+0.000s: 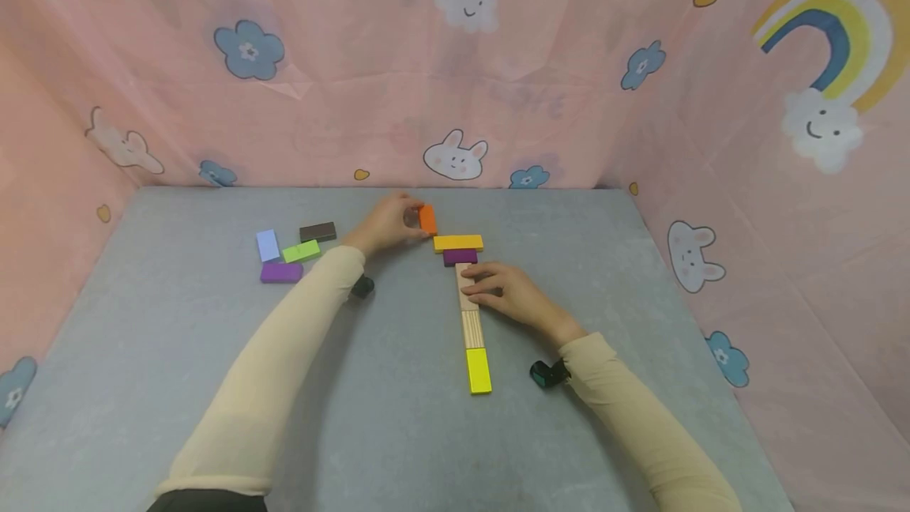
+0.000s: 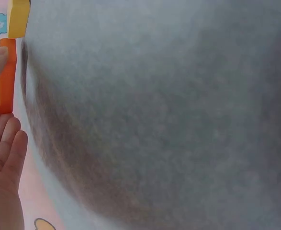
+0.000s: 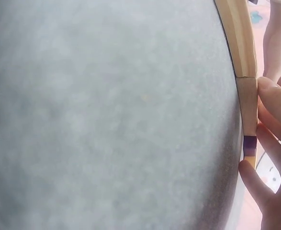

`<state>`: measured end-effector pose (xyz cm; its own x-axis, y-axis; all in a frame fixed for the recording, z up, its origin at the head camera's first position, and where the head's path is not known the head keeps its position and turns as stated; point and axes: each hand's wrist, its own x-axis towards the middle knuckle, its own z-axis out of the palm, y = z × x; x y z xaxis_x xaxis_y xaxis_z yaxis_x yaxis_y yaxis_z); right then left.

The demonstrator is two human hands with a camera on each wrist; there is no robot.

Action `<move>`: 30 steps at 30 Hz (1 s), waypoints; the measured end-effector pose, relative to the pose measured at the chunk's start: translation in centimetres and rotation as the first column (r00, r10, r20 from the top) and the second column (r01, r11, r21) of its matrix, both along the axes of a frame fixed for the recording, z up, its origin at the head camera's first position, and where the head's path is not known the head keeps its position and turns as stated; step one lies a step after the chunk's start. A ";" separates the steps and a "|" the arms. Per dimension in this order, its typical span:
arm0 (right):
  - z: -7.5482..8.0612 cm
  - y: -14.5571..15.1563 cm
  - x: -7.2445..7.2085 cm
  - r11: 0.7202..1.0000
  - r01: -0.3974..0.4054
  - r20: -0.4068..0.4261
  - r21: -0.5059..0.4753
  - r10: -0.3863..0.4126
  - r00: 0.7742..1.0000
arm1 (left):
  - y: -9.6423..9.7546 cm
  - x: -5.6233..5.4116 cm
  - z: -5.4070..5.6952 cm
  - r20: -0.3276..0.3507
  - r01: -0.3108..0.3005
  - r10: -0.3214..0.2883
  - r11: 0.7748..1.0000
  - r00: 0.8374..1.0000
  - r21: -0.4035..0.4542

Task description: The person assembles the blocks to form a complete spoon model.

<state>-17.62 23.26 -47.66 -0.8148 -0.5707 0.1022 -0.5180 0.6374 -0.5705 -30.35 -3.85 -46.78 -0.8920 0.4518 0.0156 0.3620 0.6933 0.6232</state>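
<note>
In the head view my left hand (image 1: pixel 387 224) pinches an orange block (image 1: pixel 427 220) between thumb and fingertips, beside the left end of a golden-yellow block (image 1: pixel 458 243). The left wrist view shows the orange block's end close to the golden-yellow block (image 2: pixel 17 19). Crosswise below the golden-yellow block lies a dark purple block (image 1: pixel 460 257). From there a column runs toward me: a plain wooden block (image 1: pixel 468 304), a grooved wooden block (image 1: pixel 472 329) and a bright yellow block (image 1: pixel 479 371). My right hand (image 1: pixel 519 299) rests its fingertips on the plain wooden block, fingers spread.
To the left on the grey table (image 1: pixel 398 417) lie a light blue block (image 1: pixel 267 245), a green block (image 1: pixel 302 251), a dark brown block (image 1: pixel 317 231) and a purple block (image 1: pixel 281 272). A pink patterned curtain (image 1: pixel 341 117) borders the table's back and sides.
</note>
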 end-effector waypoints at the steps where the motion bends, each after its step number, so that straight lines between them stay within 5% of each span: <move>1: 0.0 0.0 0.0 1.000 -0.005 -0.006 -0.001 0.005 1.000 | 0.0 0.0 -0.1 -0.001 -0.001 0.001 1.000 1.000 -0.005; 26: 0.0 0.0 0.1 1.000 0.018 0.020 0.022 -0.019 1.000 | 0.2 0.3 -0.2 0.025 0.038 -0.037 0.998 0.999 -0.044; 30: 0.1 0.0 0.1 1.000 0.025 0.032 0.019 -0.025 0.999 | -0.6 0.6 0.7 0.074 0.053 -0.052 0.998 0.996 -0.017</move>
<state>-17.51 23.27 -47.61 -0.8316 -0.5515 0.0649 -0.4831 0.6607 -0.5746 -29.77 -4.45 -46.05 -0.8655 0.4974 -0.0586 0.3515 0.6867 0.6363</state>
